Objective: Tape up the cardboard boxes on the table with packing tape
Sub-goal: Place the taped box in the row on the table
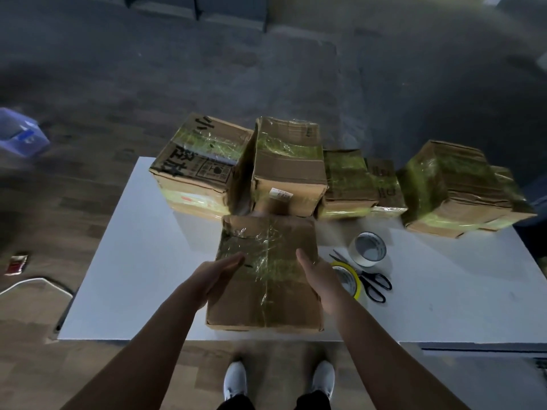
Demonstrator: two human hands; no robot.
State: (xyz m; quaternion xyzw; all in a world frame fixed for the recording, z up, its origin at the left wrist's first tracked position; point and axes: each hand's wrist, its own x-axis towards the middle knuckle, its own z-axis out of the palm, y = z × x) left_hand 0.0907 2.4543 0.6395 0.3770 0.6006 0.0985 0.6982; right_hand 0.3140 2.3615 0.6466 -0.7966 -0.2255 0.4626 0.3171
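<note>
Beside taped box (266, 288), left hand (214, 272), right hand (318, 275), palms inward, fingers straight

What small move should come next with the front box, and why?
Probably grip the front box by its sides with both hands. The left hand and right hand are open, flanking it, and its top already carries shiny tape. The white tape roll, yellow tape roll and scissors lie at its right, in neither hand, so turning or moving the box seems likelier than taping.
</note>
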